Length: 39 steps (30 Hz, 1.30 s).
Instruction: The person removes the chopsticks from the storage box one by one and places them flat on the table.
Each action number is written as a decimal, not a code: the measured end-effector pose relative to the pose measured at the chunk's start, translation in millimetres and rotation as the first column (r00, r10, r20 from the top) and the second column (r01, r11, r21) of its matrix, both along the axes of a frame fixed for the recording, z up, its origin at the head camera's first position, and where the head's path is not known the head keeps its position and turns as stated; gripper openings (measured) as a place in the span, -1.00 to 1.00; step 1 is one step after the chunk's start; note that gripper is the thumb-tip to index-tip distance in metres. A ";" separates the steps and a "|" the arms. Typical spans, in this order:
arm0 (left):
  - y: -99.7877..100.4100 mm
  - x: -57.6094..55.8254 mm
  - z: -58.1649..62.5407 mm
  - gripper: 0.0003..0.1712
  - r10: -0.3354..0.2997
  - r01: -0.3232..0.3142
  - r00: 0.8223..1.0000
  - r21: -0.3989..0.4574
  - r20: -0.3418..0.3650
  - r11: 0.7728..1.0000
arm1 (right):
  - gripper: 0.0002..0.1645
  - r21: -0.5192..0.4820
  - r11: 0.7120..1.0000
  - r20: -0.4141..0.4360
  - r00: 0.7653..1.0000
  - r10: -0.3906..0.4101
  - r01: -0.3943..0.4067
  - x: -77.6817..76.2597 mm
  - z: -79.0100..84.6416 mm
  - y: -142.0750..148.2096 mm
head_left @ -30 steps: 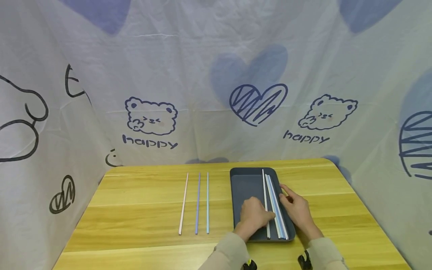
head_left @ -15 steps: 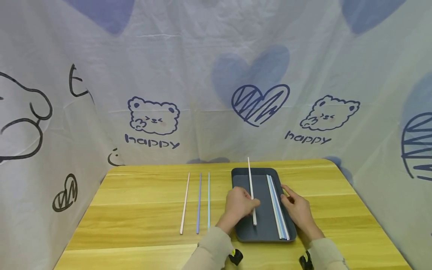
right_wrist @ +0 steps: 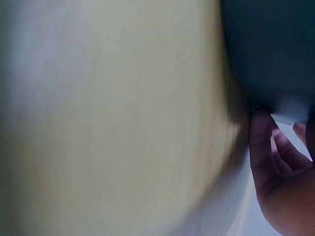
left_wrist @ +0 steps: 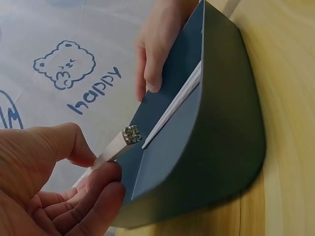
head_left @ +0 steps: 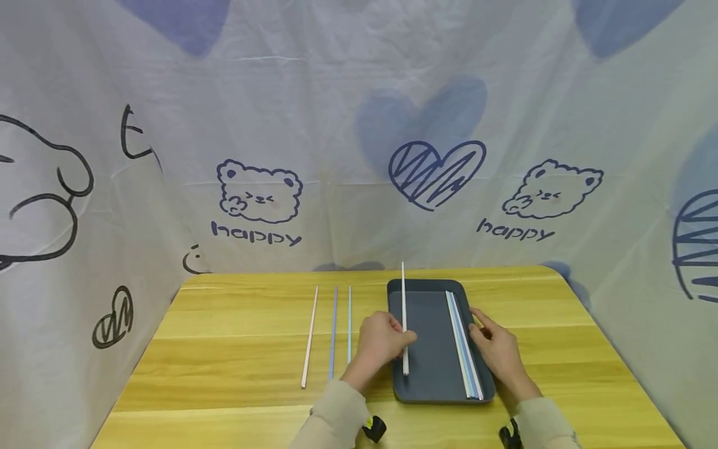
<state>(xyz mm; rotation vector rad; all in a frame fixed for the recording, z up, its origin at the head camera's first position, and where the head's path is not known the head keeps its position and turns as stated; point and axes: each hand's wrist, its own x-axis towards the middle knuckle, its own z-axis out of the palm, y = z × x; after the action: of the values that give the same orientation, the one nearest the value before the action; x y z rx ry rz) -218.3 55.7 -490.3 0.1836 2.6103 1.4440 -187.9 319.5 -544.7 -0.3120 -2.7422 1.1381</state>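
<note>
My left hand (head_left: 381, 340) pinches a white chopstick (head_left: 404, 299) between thumb and fingers over the left side of a dark grey tray (head_left: 432, 393). In the left wrist view, the square, patterned end of this chopstick (left_wrist: 115, 146) points toward the camera. Several white and blue chopsticks (head_left: 464, 343) lie side by side along the tray's right side. My right hand (head_left: 497, 349) grips the tray's right wall, thumb at the rim; in the right wrist view its fingers (right_wrist: 263, 147) touch the outside of the tray (right_wrist: 275, 54).
To the left of the tray, a pink chopstick (head_left: 310, 340), a purple chopstick (head_left: 333, 330) and a light blue chopstick (head_left: 350, 321) lie apart on the wooden table (head_left: 235, 349). A printed cloth (head_left: 336, 125) hangs behind and beside the table.
My left hand has lifted the white chopstick away from the others in the tray and carried it left to the tray's left side. The right hand stays at the right wall.
</note>
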 end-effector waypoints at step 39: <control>-86.8 -12.0 -28.5 -0.81 0.139 -0.143 0.988 -0.073 -0.062 0.987 | -0.41 0.003 1.000 0.005 1.000 -0.003 0.003 0.1 0.3 0.7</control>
<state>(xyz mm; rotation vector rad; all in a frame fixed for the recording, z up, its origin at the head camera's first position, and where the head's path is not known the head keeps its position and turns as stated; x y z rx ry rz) -230.3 -31.1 -518.8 0.0309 2.7698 1.3963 -187.8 320.2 -544.3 -0.3194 -2.7471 1.1336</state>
